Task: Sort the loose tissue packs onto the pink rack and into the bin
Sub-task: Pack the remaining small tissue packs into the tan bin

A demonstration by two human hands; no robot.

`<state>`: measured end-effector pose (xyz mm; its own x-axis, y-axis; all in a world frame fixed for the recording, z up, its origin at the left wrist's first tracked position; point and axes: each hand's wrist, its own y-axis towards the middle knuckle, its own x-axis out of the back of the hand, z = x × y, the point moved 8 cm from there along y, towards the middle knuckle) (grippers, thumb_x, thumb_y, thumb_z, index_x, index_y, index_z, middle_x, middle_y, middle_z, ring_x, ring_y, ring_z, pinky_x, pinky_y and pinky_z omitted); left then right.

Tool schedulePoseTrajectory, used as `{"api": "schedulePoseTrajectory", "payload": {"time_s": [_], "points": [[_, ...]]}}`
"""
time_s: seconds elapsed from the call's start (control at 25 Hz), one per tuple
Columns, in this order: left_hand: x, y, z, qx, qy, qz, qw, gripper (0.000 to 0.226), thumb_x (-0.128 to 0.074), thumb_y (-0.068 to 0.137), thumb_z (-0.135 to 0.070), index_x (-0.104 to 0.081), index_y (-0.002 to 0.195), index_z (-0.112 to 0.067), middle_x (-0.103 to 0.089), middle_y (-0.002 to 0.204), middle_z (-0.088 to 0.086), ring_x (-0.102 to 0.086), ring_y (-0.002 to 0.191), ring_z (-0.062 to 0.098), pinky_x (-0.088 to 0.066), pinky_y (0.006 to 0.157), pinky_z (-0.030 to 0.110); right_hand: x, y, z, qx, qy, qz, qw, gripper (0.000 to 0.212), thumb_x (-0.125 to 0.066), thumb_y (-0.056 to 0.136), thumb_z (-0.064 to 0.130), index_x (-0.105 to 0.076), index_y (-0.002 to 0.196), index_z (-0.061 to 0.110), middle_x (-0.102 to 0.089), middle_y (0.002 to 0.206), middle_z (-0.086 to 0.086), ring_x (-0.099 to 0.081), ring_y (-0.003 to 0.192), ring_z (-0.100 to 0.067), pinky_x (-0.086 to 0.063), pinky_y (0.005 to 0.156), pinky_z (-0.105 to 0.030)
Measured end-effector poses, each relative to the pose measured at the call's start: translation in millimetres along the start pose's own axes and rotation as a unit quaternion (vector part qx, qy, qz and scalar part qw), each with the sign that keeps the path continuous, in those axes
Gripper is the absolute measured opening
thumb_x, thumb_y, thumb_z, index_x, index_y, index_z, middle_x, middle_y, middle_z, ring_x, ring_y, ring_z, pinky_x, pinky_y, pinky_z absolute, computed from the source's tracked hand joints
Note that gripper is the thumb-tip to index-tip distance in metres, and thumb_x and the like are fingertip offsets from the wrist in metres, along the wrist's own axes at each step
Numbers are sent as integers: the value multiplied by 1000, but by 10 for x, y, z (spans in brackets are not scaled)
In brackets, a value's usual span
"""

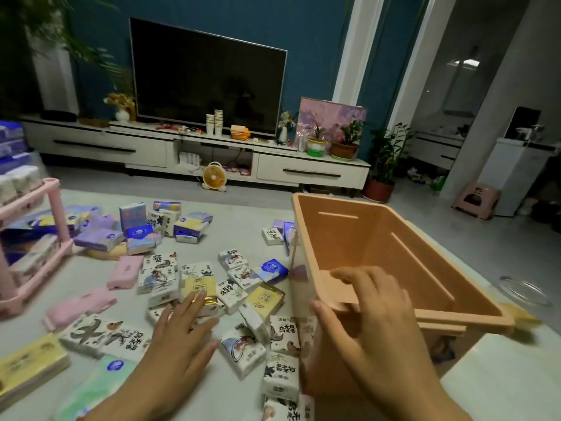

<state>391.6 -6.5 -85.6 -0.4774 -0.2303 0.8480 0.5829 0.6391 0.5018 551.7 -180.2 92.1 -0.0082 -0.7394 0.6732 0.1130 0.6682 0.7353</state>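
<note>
Pale floor — tissue packs (pixel 194 281) strewn | left hand (pixel 179 332) flat, spread, on packs | right hand (pixel 373 302) gripping bin (pixel 403 259) rim

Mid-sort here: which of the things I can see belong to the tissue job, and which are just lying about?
Part of the job:
loose tissue packs strewn in front
pink rack, far left
orange bin, right hand on its rim
left hand over the packs

Just lying about:
television
paper cups
small fan
potted plants
pink stool
</note>
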Motion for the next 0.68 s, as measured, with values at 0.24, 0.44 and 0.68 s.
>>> {"api": "schedulePoseTrajectory", "payload": {"time_s": [0.24, 0.44, 0.68], "points": [[302, 119, 65, -23, -76, -21, 997, 57, -13, 92, -64, -48, 123, -31, -47, 140, 5, -25, 136, 15, -23, 108, 31, -998, 249, 896, 45, 171, 216, 960, 31, -42, 93, 27, -48, 122, 22, -51, 119, 0, -47, 110, -19, -39, 92, -32], [565, 283, 801, 111, -120, 31, 986, 77, -20, 71, -67, -40, 136, -30, -20, 150, -13, -11, 143, 9, -10, 116, 29, -2397, 644, 184, -266, 93, 277, 919, 57, -47, 88, 13, -27, 141, 13, -29, 143, -17, -28, 131, -33, -27, 106, -37], [592, 759, 1843, 184, -93, 12, 978, 44, -52, 92, -17, -44, 135, -20, -37, 146, -1, -31, 136, 18, -23, 113, 32, -3022, 460, -350, -406, 37, 303, 861, 49, -43, 89, 35, -44, 135, 17, -35, 139, -18, -26, 132, -35, -24, 108, -41]]}}
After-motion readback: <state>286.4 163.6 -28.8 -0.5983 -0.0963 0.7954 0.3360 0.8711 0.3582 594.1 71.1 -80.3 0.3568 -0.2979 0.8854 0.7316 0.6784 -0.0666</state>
